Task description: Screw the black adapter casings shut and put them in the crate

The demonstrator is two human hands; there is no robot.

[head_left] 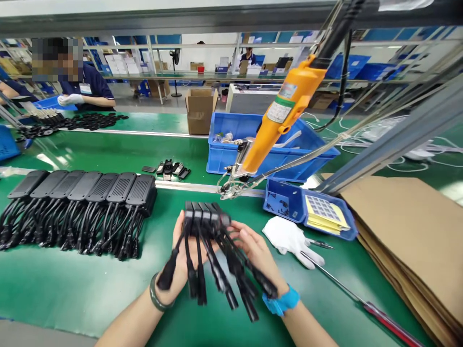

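Note:
Both my hands hold one stack of several black adapter units (pixel 204 215) with short cables and plugs dangling down toward me. My left hand (pixel 180 262) supports the stack from the left and beneath. My right hand (pixel 255 250) grips it from the right, fingers among the cables. The stack hovers just above the green table mat (pixel 72 284). A row of several matching black adapters (pixel 90 188) with bundled cables lies flat on the mat to the left.
An orange electric screwdriver (pixel 280 115) hangs above and ahead. Blue bins (pixel 253 144), a small blue tray with label sheets (pixel 318 212), a white glove (pixel 289 236), a red-handled tool (pixel 383 318) and cardboard sheets (pixel 408 231) lie to the right. A co-worker sits at far left.

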